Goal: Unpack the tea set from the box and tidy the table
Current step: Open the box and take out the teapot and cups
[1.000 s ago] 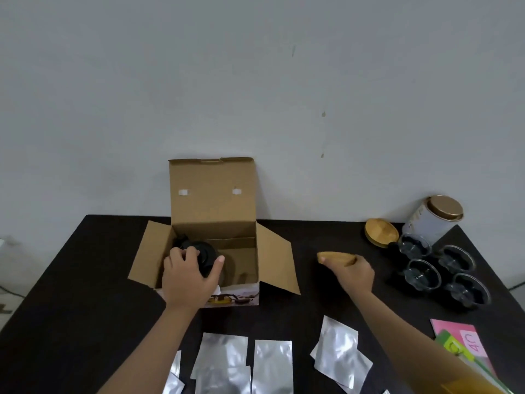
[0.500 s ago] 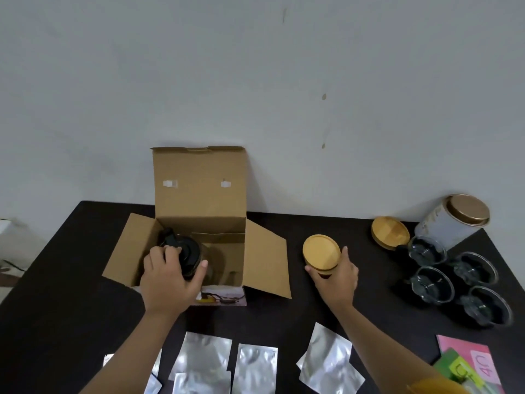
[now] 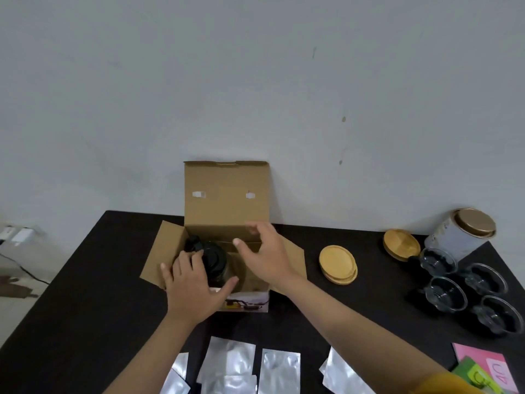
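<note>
An open cardboard box (image 3: 226,194) stands on the black table (image 3: 85,294), lid flap up against the wall. Inside sits a dark glass teapot (image 3: 211,258) with a black lid. My left hand (image 3: 193,285) grips the teapot from the near side. My right hand (image 3: 264,253) hovers over the box's right half with fingers spread and nothing in it. A stack of round wooden coasters (image 3: 338,264) lies right of the box.
Another wooden lid (image 3: 401,244), a tilted white tin (image 3: 461,233) with a gold top and several glass cups (image 3: 446,294) sit at the right. Silver foil sachets (image 3: 231,365) lie along the near edge. Pink and green cards (image 3: 483,368) lie at the near right corner.
My right hand set the wooden coaster down on the table and moved left over the box. My left hand stayed on the teapot.
</note>
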Demonstrator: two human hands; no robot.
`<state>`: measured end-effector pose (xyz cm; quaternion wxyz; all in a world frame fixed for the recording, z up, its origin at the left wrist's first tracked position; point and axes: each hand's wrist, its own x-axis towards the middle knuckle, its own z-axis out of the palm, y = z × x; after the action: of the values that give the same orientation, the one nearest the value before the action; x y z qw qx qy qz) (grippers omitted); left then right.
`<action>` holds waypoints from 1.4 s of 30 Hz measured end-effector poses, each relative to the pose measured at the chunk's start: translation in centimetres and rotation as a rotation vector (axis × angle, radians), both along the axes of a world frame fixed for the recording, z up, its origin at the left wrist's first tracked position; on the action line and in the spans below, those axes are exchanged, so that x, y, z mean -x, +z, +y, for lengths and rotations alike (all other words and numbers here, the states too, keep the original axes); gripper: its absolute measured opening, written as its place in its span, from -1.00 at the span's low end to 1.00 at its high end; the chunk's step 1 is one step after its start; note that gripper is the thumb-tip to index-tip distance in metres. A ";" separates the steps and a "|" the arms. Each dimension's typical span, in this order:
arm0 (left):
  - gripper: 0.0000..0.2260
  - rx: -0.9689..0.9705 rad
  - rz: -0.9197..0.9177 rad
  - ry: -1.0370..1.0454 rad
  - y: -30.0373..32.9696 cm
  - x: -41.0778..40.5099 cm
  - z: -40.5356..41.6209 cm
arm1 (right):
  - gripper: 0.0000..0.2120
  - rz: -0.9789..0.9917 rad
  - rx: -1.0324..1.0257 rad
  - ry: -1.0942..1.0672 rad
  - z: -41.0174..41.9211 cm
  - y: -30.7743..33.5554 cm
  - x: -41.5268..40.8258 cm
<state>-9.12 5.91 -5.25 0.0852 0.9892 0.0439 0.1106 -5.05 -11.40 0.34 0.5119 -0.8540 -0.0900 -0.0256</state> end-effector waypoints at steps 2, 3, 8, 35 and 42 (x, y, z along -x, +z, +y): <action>0.01 0.023 0.070 0.052 0.4 0.4 1.3 | -0.55 0.123 0.075 0.129 2.8 0.5 -0.6; 0.11 0.032 0.123 0.069 0.6 0.6 2.1 | -0.49 0.186 0.127 0.181 4.0 0.5 -0.9; 0.35 0.159 0.310 0.035 0.1 1.3 4.7 | -0.15 0.359 0.542 0.340 8.1 0.4 -2.0; 0.37 0.388 0.227 -0.012 0.1 1.6 4.8 | -0.05 0.078 0.555 -0.188 -7.2 14.4 -1.0; 0.39 0.386 0.249 0.003 0.1 1.6 4.8 | -0.02 0.149 0.622 -0.261 -9.7 6.7 -2.1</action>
<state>-10.74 10.70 -5.16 0.2666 0.9606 0.0758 -0.0225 -2.90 -21.07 7.00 0.2246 -0.9730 0.0539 0.0002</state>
